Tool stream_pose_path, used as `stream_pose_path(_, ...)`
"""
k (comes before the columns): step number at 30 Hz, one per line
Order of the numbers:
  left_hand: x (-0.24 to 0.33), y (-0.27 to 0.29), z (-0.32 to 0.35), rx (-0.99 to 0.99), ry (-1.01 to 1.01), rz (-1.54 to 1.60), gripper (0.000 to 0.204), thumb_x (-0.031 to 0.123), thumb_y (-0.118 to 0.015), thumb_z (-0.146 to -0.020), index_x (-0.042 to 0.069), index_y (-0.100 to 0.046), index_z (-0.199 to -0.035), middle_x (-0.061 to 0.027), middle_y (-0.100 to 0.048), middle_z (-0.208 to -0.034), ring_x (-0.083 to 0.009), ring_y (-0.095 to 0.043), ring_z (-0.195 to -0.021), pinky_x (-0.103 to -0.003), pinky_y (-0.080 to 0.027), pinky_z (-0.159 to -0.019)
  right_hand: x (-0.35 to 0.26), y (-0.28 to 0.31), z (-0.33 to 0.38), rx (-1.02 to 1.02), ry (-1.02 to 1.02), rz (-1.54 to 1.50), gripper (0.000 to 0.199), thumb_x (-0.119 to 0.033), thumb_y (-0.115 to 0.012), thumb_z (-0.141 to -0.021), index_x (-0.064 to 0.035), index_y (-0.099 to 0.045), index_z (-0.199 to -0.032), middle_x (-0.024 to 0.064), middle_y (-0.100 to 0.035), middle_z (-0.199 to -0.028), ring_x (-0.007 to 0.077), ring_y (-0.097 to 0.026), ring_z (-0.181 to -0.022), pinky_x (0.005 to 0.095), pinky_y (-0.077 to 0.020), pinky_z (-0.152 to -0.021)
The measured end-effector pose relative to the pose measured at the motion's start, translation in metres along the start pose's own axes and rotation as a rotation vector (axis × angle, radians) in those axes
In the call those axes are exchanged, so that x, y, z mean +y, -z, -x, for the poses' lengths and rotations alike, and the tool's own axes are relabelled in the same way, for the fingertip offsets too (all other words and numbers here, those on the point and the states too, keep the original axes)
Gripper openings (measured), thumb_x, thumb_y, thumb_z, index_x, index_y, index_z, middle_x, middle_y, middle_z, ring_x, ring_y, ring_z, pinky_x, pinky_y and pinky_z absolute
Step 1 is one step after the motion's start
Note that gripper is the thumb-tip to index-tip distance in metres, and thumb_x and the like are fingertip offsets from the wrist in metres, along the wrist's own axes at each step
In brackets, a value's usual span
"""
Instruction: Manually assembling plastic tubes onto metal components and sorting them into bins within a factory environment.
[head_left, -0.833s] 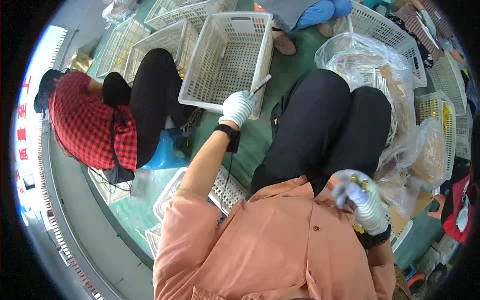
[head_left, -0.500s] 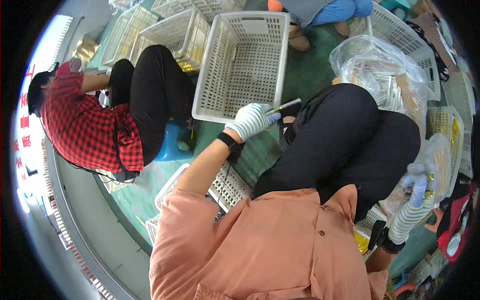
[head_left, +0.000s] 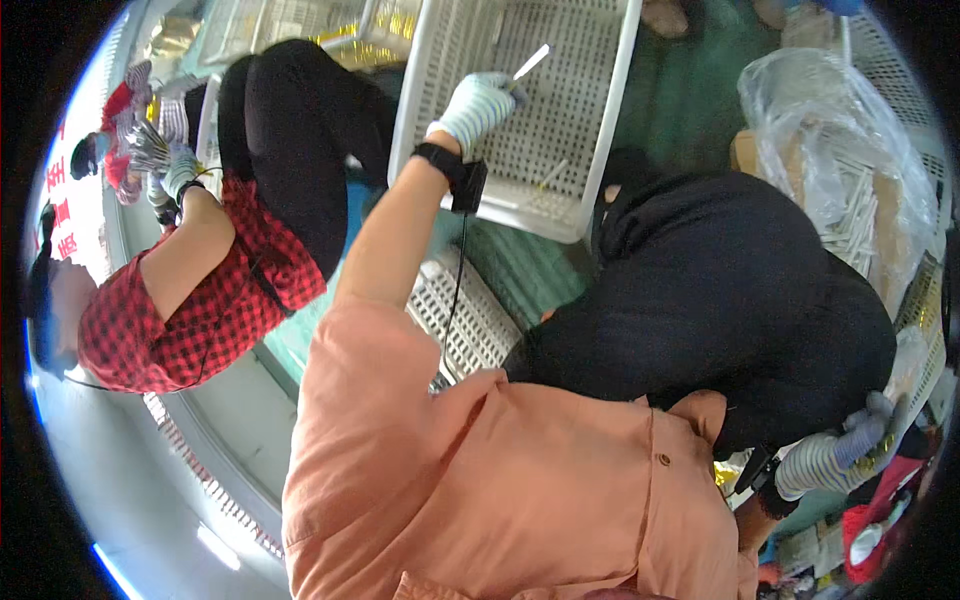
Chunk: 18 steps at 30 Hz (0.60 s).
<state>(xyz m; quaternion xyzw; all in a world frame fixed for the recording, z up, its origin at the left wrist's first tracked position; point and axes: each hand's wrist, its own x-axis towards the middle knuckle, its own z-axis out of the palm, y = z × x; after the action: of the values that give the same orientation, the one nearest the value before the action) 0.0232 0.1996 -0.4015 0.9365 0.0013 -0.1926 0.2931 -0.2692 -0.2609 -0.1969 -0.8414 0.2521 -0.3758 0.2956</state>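
Note:
My left hand [head_left: 474, 112], in a striped knit glove, reaches over a white perforated plastic crate [head_left: 612, 130]. Its fingers are closed on a slim white-and-silver pen-like stick [head_left: 532, 63] that points up and to the right. Another thin stick [head_left: 553, 176] shows inside the crate toward its near end. At the lower right, beyond my thigh, my right hand [head_left: 835, 460] wears the same kind of glove. Its fingers curl around small gold-coloured pieces [head_left: 880, 452], whose exact kind I cannot make out.
A clear plastic bag [head_left: 800, 100] of white sticks [head_left: 852, 215] stands right of my knees. On the left, a person in a red checked shirt [head_left: 215, 325] holds a bundle of thin sticks [head_left: 150, 150]. Another white crate [head_left: 465, 315] sits beside my left arm. A cable hangs from my left wrist.
My left hand has moved forward from the crate's near edge to over its inside, still holding the stick. My right hand has shifted lower and outward. The view has turned and tilted.

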Motion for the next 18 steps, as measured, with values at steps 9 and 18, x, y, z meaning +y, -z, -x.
stream_pose_path(9, 0.08, 0.064, 0.171, -0.228, 0.184, 0.787, 0.03, 0.002, -0.062, -0.096, -0.001, -0.065, -0.126, -0.003, -0.07, -0.11, -0.011, -0.063, -0.098, -0.024, -0.049, -0.087, 0.053, -0.013, -0.016, -0.158, 0.2, 0.03, 0.039, -0.032, -0.06, -0.103, 0.0038, -0.07, -0.116, 0.0084, -0.071, -0.087, 0.0143, -0.059, -0.073, 0.0286, -0.0473, -0.069)
stream_pose_path(18, -0.027, 0.083, 0.398, -0.077, 0.488, 0.478, 0.027, 0.021, -0.064, -0.099, 0.001, -0.073, -0.116, 0.0026, -0.07, -0.094, -0.0077, -0.063, -0.089, -0.024, -0.05, -0.083, 0.052, -0.044, 0.013, -0.382, 0.161, -0.139, 0.038, -0.03, -0.064, -0.1, 0.0017, -0.069, -0.119, 0.0092, -0.072, -0.091, 0.0151, -0.06, -0.076, 0.0291, -0.0481, -0.073)
